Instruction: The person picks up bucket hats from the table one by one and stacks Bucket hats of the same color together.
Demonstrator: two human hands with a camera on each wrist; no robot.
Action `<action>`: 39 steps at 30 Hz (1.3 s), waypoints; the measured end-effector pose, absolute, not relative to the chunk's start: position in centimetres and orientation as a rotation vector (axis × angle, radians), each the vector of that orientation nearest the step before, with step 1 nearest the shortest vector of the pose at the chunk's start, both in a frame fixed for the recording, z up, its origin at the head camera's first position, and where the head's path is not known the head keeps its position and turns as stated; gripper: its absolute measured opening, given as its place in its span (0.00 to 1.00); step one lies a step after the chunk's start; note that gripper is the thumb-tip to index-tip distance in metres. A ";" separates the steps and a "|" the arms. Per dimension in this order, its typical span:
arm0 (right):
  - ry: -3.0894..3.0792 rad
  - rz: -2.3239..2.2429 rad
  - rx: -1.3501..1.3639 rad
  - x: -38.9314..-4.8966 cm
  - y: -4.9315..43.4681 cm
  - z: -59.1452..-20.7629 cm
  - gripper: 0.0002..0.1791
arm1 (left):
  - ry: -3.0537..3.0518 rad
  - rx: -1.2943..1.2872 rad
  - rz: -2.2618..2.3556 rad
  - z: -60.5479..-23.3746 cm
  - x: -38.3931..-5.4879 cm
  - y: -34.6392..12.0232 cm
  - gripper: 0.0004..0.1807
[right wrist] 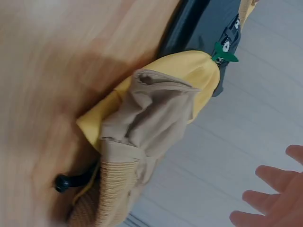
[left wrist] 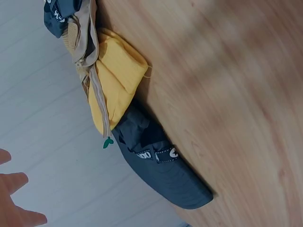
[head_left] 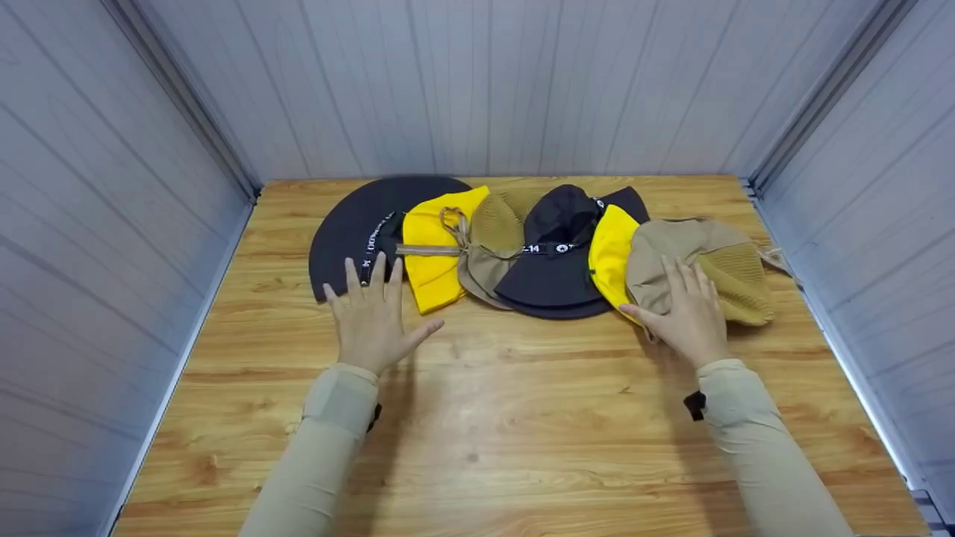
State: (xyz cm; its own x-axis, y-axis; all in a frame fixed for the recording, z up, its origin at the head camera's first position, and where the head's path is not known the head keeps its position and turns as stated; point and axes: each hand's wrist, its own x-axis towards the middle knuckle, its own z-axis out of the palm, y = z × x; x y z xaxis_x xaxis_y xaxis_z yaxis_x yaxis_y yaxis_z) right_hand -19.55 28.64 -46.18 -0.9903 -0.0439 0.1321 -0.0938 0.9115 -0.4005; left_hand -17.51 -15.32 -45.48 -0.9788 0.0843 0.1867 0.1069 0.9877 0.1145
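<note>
Several hats overlap in a row along the back of the wooden table. My left hand (head_left: 371, 321), fingers spread and straight, is over the front of the leftmost black wide-brimmed hat (head_left: 339, 231) and holds nothing. Beside that lies a yellow hat (head_left: 433, 280), then a tan hat (head_left: 496, 224) with a ribbon tie, a black hat (head_left: 552, 283) with a lettered band, and another yellow hat (head_left: 613, 242). My right hand (head_left: 690, 321), fingers extended, overlaps the rightmost tan hat (head_left: 671, 239) in the head view. Both wrist views show the fingers apart from the cloth.
The wooden table (head_left: 477, 432) stands between pale panelled walls at the back (head_left: 477, 89), left (head_left: 89, 224) and right (head_left: 873, 186). A cord (head_left: 776, 257) from the rightmost hat reaches the table's right edge. A green leaf tab (right wrist: 223, 54) sticks up from a yellow hat.
</note>
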 end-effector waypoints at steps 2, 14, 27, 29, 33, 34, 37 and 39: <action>-2.953 0.689 0.068 -19.6 29.1 -46.6 0.60 | -2.940 -0.150 -0.222 -45.7 -17.4 -15.2 0.59; -2.652 1.521 -0.609 -20.1 30.9 -48.3 0.52 | -2.870 -0.112 -0.558 -46.1 -17.5 -14.1 0.53; -1.689 2.434 -1.288 -20.1 31.6 -49.4 0.44 | -2.828 -0.104 -0.817 -46.6 -17.2 -12.6 0.47; -1.574 2.482 -1.318 -20.3 31.8 -49.4 0.44 | -2.834 -0.102 -0.850 -46.7 -17.1 -12.5 0.46; -1.273 2.604 -1.319 -20.7 32.2 -49.5 0.47 | -2.846 -0.089 -0.915 -46.8 -17.0 -12.2 0.46; -1.184 2.630 -1.323 -20.8 32.3 -49.6 0.46 | -2.846 -0.085 -0.930 -46.8 -17.0 -12.2 0.46; -0.913 2.689 -1.359 -21.2 32.7 -49.8 0.42 | -2.846 -0.079 -0.951 -46.8 -16.9 -12.0 0.46; -0.766 2.722 -1.385 -21.5 33.0 -50.1 0.35 | -2.844 -0.077 -0.954 -46.8 -16.9 -12.0 0.46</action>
State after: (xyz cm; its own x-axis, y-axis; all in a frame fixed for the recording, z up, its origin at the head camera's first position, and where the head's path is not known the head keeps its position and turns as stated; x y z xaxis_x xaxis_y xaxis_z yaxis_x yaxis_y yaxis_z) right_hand -21.54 33.04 -50.07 -0.6133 0.2079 -0.7620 0.2201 -0.8816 -0.4176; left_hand -16.91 -11.98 -46.83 -0.9887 0.0040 0.1496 0.0934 0.7975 0.5960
